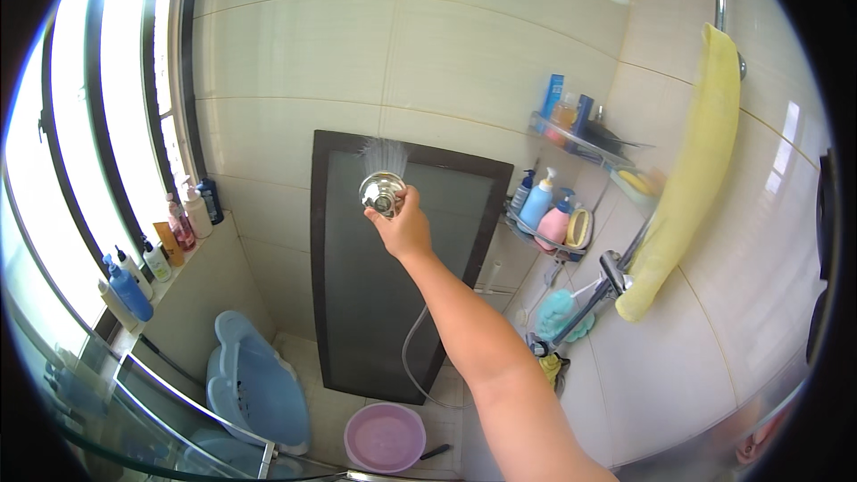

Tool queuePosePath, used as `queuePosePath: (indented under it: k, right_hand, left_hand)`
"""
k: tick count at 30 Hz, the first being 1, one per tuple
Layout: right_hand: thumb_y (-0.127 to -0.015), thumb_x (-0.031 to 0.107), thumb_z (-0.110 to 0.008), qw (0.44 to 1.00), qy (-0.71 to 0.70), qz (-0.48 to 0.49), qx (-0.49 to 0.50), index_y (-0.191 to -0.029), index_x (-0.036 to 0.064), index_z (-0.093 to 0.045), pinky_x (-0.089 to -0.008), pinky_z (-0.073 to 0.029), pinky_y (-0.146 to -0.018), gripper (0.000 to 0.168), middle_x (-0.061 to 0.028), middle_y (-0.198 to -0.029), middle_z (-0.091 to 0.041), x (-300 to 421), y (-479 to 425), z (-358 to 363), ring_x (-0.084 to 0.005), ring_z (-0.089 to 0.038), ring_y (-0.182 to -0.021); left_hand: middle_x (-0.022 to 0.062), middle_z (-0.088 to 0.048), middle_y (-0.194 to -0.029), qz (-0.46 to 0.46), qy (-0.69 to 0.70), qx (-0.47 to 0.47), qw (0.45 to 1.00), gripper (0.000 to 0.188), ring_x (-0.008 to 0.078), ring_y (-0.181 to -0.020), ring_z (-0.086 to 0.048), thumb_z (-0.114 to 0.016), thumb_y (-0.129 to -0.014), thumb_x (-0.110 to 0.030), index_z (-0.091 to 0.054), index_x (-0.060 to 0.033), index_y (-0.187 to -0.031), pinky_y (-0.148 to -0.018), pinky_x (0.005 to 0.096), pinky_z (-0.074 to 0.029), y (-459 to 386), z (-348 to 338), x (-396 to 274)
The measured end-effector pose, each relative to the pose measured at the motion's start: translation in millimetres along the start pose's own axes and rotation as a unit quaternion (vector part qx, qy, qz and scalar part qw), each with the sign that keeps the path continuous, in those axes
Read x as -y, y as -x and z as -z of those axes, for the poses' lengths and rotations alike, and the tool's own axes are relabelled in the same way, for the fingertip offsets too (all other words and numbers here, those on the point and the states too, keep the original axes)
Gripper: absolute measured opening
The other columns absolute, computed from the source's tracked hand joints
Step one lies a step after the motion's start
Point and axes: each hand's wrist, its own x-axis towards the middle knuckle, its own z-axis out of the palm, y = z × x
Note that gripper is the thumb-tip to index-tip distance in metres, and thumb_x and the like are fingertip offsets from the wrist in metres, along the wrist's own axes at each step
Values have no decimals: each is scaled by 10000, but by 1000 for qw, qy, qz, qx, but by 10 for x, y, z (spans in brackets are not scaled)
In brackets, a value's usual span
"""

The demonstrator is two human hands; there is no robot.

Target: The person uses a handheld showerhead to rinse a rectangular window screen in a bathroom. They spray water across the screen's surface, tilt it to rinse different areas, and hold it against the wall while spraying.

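Observation:
My right hand grips a chrome handheld shower head, my arm reaching in from the lower right. Water jets spray from its far side toward the upper part of a dark-framed panel. The panel leans upright against the tiled wall; its grey infill could be mesh or frosted glass. A thin shower hose hangs in a loop in front of it, partly hidden by my forearm. My left hand is out of view.
A blue baby bathtub stands at the left, a pink basin on the floor. Bottles line the window ledge. Corner shelves hold more bottles. A yellow cloth hangs over the shower pipe. A glass panel edges the lower left.

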Motion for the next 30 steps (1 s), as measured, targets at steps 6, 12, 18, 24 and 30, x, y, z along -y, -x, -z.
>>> queuePosePath:
  k: [6,12,18,24,30]
  right_hand:
    - [-840,390,-854,995,67,-47,-48,-1215,69,-424,-465,-571,-817,655,-183,-1064,-737,-328,3,808,-395,-730,-971]
    - [-826,393,-864,988,77,-73,-108,-1232,43,-446,-457,-558,-847,680,-197,-1058,-729,-569,-19,1375,-387,-721,-985]
    - [-791,361,-887,981,92,-130,-110,-1243,23,-495,-455,-539,-898,687,-221,-1122,-703,-1365,487,1251,-378,-704,-1037]
    - [-755,456,-890,960,102,-259,32,-1256,-28,-524,-449,-529,-954,786,-229,-1182,-689,-2007,1759,770,-365,-692,-1091]
    - [-817,472,-858,981,-43,-154,-111,-1307,20,-469,-472,-539,-898,772,-274,-1166,-698,-1978,1730,663,-441,-697,-1075]
  left_hand:
    - [110,-723,-965,-3,-48,26,998,339,217,-766,-651,-676,-995,-295,-713,-2,-1163,-683,402,-540,-199,-13,-220]
    - [114,-722,-977,-8,-80,42,996,351,222,-777,-658,-661,-1001,-304,-703,-7,-1185,-693,403,-544,-300,-52,-340]
    - [111,-719,-996,-26,-40,30,998,314,230,-778,-687,-621,-1011,-279,-691,-26,-1185,-658,395,-539,-193,-108,-283]
    - [93,-679,-835,-23,18,13,999,236,160,-583,-578,-634,-1013,-244,-718,-33,-1075,-505,372,-445,82,-67,-51]
    - [47,-659,-765,-105,-5,12,994,231,122,-501,-507,-647,-1006,-270,-707,-54,-1060,-468,330,-401,105,44,168]
